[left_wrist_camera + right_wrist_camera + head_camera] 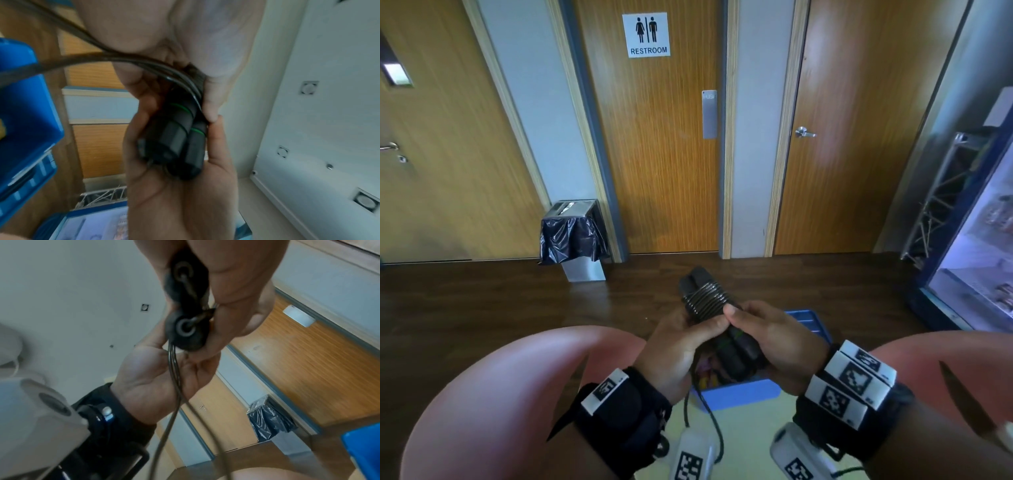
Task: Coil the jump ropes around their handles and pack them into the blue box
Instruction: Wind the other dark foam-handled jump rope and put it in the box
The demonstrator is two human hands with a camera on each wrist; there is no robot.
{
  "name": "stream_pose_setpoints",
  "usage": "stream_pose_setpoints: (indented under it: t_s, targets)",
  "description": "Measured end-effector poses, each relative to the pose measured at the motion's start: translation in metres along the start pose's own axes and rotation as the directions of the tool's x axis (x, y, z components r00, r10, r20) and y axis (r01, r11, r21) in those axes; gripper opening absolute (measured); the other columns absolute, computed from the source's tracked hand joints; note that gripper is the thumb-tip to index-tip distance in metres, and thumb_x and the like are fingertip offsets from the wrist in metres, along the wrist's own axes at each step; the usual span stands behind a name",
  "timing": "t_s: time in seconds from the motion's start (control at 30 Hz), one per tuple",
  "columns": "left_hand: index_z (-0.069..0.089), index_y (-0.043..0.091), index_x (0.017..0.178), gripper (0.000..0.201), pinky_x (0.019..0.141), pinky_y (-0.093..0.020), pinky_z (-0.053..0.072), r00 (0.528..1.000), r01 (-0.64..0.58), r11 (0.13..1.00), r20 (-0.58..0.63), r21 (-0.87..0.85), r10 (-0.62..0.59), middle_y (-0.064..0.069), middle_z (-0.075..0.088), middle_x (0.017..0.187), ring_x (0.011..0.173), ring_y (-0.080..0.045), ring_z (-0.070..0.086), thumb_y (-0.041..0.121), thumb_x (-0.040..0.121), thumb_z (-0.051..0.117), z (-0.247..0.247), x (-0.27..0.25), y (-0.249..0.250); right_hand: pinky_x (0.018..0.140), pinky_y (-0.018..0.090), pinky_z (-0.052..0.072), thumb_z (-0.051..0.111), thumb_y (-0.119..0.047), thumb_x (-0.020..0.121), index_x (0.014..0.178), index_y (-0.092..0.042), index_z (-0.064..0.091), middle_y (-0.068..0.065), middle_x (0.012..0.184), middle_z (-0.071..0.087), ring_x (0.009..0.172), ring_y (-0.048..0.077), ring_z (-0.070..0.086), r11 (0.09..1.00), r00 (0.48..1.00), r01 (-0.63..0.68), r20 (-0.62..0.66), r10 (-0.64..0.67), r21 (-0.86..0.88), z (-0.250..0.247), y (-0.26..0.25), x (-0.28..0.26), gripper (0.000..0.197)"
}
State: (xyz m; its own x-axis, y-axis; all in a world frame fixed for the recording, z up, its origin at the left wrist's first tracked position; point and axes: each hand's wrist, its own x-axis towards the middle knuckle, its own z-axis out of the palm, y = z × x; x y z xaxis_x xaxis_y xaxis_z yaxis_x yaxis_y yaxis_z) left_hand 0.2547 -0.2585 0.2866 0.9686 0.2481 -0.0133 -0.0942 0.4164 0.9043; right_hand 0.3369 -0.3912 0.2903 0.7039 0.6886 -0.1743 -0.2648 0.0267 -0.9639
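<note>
Black rope [707, 297] coils around two paired handles [736, 349], gripped by left hand [678, 346] and right hand [784, 346], fingers curled, above one blue box [739, 394]; wood floor [517, 308] lies beyond.

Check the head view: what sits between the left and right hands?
The paired black jump rope handles, with rope coiled round them. Left hand and right hand both grip the bundle, above the blue box.

Left hand [674, 346] and right hand [774, 342] meet — fingers curled, apparently gripping.
</note>
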Motion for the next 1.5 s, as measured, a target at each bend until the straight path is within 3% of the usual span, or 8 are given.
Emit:
stream_pose_setpoints:
  t_s: [0.27, 0.5, 0.73, 0.9, 1.03, 1.23, 1.4, 1.5]
  targets:
    - [0.071, 0.008, 0.088, 0.005, 0.087, -0.054, 0.055, 0.891, -0.331, 0.929, -0.269, 0.167, 0.366, -0.023, 0.073, 0.094, 0.090, -0.042, 0.070, 0.008, 0.083, 0.072, -0.013, 0.008, 0.008, 0.104, 0.041, 0.043, 0.071, -0.066, 0.064, 0.121, -0.012, 0.066, 0.011, 0.115, 0.071, 0.110, 0.026, 0.066, 0.996, 0.997, -0.072, 0.020, 0.071, 0.059, 0.042, 0.035, -0.005, 0.079]
    - [0.067, -0.001, 0.094, 0.034, 0.079, -0.060, 0.056, 0.851, -0.329, 0.929, -0.374, 0.167, 0.368, -0.023, 0.072, 0.093, 0.087, -0.043, 0.070, 0.019, 0.072, 0.082, -0.015, 0.005, 0.003, 0.064, 0.027, 0.040, 0.064, -0.020, 0.096, 0.108, -0.005, 0.066, -0.003, 0.064, 0.059, 0.061, 0.012, 0.050, 0.993, 1.000, 0.028, -0.012, -0.029, -0.113, 0.060, 0.035, -0.005, 0.020]
    - [0.062, -0.006, 0.098, 0.022, 0.071, -0.033, 0.054, 0.828, -0.347, 0.922, -0.405, 0.172, 0.387, -0.013, 0.073, 0.088, 0.081, -0.026, 0.071, 0.003, 0.082, 0.074, -0.027, 0.008, 0.003, 0.049, 0.023, 0.031, 0.051, -0.005, 0.099, 0.078, -0.007, 0.055, 0.000, 0.049, 0.047, 0.046, 0.013, 0.039, 0.964, 0.998, 0.033, 0.062, -0.017, -0.263, 0.069, 0.027, -0.008, 0.022]
    - [0.065, 0.002, 0.095, 0.038, 0.087, -0.058, 0.055, 0.842, -0.299, 0.948, -0.436, 0.112, 0.318, -0.020, 0.072, 0.096, 0.091, -0.037, 0.071, 0.021, 0.068, 0.083, -0.039, 0.012, 0.007, 0.056, 0.027, 0.048, 0.050, -0.009, 0.102, 0.080, -0.011, 0.060, 0.000, 0.058, 0.061, 0.051, 0.015, 0.058, 0.917, 0.997, 0.020, 0.071, 0.009, -0.398, 0.046, 0.013, -0.007, 0.023]
    - [0.069, 0.015, 0.087, 0.020, 0.089, -0.056, 0.055, 0.832, -0.253, 0.967, -0.507, 0.012, 0.224, -0.011, 0.071, 0.089, 0.086, -0.027, 0.071, 0.015, 0.070, 0.080, -0.041, 0.017, 0.004, 0.051, 0.016, 0.036, 0.054, -0.029, 0.100, 0.070, -0.020, 0.057, -0.012, 0.050, 0.052, 0.047, 0.002, 0.045, 0.710, 0.994, 0.082, 0.007, -0.108, -0.700, 0.032, 0.003, -0.012, 0.032]
    - [0.056, 0.005, 0.117, 0.041, 0.073, -0.038, 0.057, 0.841, -0.210, 0.972, -0.526, -0.104, 0.126, -0.015, 0.069, 0.099, 0.085, -0.024, 0.072, 0.001, 0.080, 0.073, -0.038, 0.018, 0.000, 0.061, 0.032, 0.046, 0.044, -0.064, 0.088, 0.083, -0.030, 0.043, -0.004, 0.066, 0.061, 0.061, 0.008, 0.058, 0.398, 0.958, 0.109, -0.011, -0.287, -0.911, 0.016, 0.002, -0.010, 0.034]
    - [0.057, 0.004, 0.110, 0.024, 0.053, -0.030, 0.056, 0.911, -0.139, 0.957, -0.412, -0.254, 0.023, -0.015, 0.067, 0.088, 0.068, -0.021, 0.072, -0.001, 0.088, 0.063, -0.023, 0.012, 0.007, 0.065, 0.044, 0.049, 0.049, -0.064, 0.088, 0.114, -0.035, 0.049, 0.012, 0.068, 0.064, 0.060, 0.011, 0.058, 0.609, 0.967, 0.182, 0.027, -0.254, -0.772, 0.000, 0.001, 0.000, 0.039]
    - [0.058, -0.002, 0.116, 0.032, 0.054, -0.031, 0.057, 0.964, -0.030, 0.934, -0.257, -0.356, -0.067, -0.021, 0.068, 0.092, 0.071, -0.027, 0.072, 0.008, 0.087, 0.060, -0.014, 0.007, 0.011, 0.068, 0.024, 0.048, 0.049, -0.047, 0.096, 0.136, -0.029, 0.049, -0.007, 0.080, 0.070, 0.074, 0.000, 0.063, 0.808, 0.960, 0.275, 0.191, -0.203, -0.521, -0.001, -0.001, -0.003, 0.044]
